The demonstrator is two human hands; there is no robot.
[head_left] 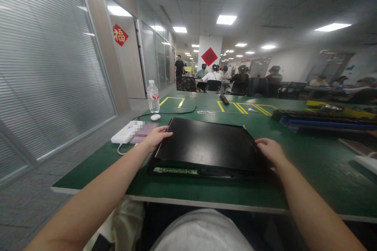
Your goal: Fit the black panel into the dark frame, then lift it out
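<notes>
A flat black display panel (206, 141) lies over the green table in front of me, its surface glossy under the ceiling lights. Below its near edge, a narrow green circuit board (176, 171) shows in a dark frame or tray (224, 173). My left hand (158, 137) grips the panel's left edge, thumb on top and fingers mostly hidden underneath. On the opposite side, my right hand (269, 149) pinches the right edge between thumb and fingers. Whether the panel touches the frame beneath along its whole length, I cannot tell.
Left of the panel are a white power bank (125, 133), a phone (144, 131), a white earbud case (155, 117) and a water bottle (153, 97). A black cable (176, 113) runs behind. Dark and blue strips (318, 121) lie right; several people sit farther back.
</notes>
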